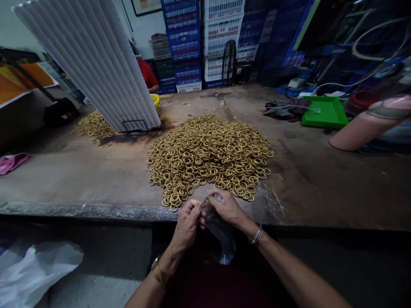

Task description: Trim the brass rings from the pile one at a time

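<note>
A large heap of brass-coloured rings (208,149) lies on the worktable (96,175), spreading toward its front edge. Just in front of the heap, my left hand (188,222) pinches a small brass-coloured ring (203,203) between thumb and fingertips. My right hand (226,207) is closed close beside it, its fingertips meeting the ring. Something small and greyish shows in the right fingers; its kind is too small to make out. Below the hands, a piece of clear plastic (226,246) hangs past the table edge.
A corrugated white panel (93,60) stands at the left, with a second ring pile (94,125) behind it. A person in a red sleeve (147,75) is beyond. At right are a green tray (324,112) and a pink cylinder (356,128). Stacked crates (183,42) line the back.
</note>
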Demonstrator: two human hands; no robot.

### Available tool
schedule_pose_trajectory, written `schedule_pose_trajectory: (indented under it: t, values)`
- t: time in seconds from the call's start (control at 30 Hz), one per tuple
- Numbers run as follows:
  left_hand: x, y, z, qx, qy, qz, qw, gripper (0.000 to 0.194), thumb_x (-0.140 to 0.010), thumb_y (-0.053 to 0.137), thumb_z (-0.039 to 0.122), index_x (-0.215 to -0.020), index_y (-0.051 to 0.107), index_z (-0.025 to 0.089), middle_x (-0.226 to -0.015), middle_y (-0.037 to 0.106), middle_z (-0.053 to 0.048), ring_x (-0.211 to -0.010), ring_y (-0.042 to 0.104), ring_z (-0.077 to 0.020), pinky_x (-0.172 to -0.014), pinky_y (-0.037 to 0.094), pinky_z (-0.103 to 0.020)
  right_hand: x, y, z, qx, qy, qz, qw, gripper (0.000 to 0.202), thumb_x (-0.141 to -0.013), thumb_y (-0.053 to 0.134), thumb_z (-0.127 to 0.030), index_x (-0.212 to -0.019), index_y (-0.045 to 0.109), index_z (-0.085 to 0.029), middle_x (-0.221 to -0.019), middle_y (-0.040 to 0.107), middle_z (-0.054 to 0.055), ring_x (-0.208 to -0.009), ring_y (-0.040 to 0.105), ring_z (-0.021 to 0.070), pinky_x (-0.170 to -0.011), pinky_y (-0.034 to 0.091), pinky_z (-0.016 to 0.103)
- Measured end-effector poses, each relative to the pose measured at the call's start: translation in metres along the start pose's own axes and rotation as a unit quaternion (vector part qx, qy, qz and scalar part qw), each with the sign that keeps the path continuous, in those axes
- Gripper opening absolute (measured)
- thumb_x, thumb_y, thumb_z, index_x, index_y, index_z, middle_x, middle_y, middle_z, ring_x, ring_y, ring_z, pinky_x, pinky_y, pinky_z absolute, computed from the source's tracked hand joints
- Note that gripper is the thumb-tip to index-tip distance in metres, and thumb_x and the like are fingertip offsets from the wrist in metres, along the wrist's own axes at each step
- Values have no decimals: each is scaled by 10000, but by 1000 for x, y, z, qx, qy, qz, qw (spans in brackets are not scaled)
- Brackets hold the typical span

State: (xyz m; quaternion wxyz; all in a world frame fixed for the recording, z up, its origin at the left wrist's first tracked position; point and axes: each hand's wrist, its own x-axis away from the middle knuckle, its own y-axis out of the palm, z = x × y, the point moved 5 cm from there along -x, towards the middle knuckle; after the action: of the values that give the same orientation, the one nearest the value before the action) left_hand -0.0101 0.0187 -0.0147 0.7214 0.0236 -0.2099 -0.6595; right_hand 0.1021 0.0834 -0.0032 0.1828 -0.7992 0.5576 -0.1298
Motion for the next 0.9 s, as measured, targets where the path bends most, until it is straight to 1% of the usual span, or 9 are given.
schedule_pose_trajectory:
  t: [0.1,0.2,0.37,0.5,0.6,0.67,0.73,0.8,0.9]
  values:
    - [-1,-1,1,-11,11,23,1000,317,-732,566,473,-753,501,164,-625,507,29,-459,428,-52,-444,355,-168,6,4,-2,119,-82,-31,989,159,-768,430,-215,-684,560,-177,-599,543,-4,-541,440,102,-531,310,207]
    - [-1,-1,2,-33,17,32,999,317,-739,558,472,-772,500,162,-633,510,24,-471,436,-57,-447,366,-172,13,11,-1,197,-106,-75,972,126,-742,450,-178,-711,572,-190,-608,565,-2,-539,451,108,-516,268,216]
    - [-3,-1,3,-59,25,35,997,302,-767,529,459,-750,486,160,-621,499,25,-474,432,-56,-451,366,-169,16,15,-4,252,-99,-90,958,135,-732,448,-176,-747,580,-195,-625,591,2,-556,474,119,-508,226,235]
    - [1,0,3,-52,22,35,998,321,-757,540,468,-689,466,163,-568,469,43,-428,392,-42,-426,340,-162,9,15,-2,300,-61,-113,945,172,-744,435,-181,-816,590,-193,-680,620,29,-592,516,138,-533,252,242]
    - [10,4,4,-2,-9,3,1000,296,-750,564,444,-707,483,163,-566,480,43,-417,400,-43,-415,349,-169,-3,12,3,349,-26,-87,933,216,-750,425,-177,-905,576,-189,-750,638,57,-671,560,166,-578,292,245]
    - [17,2,6,52,-30,-4,998,267,-740,588,414,-732,497,163,-612,524,24,-457,456,-62,-419,373,-179,-13,13,2,357,-28,-66,932,238,-752,423,-174,-948,557,-193,-800,643,60,-731,573,173,-612,313,242]
    - [20,-11,11,99,-29,29,994,248,-721,620,379,-728,507,158,-696,573,-5,-533,518,-87,-427,392,-184,-22,18,-1,340,-48,-46,938,249,-756,422,-169,-973,540,-197,-837,644,53,-774,575,171,-640,325,234]
    - [21,-33,15,121,-5,91,988,233,-698,649,341,-724,525,146,-770,601,-25,-599,552,-102,-439,405,-185,-29,25,-7,313,-75,-33,946,249,-765,420,-168,-988,528,-201,-874,642,44,-810,573,165,-665,330,226]
    - [20,-68,19,133,30,176,975,236,-662,679,308,-738,546,130,-754,612,-29,-612,568,-111,-445,417,-193,-35,36,-16,294,-103,-47,949,276,-773,429,-180,-1033,518,-212,-941,636,43,-864,566,162,-692,331,223]
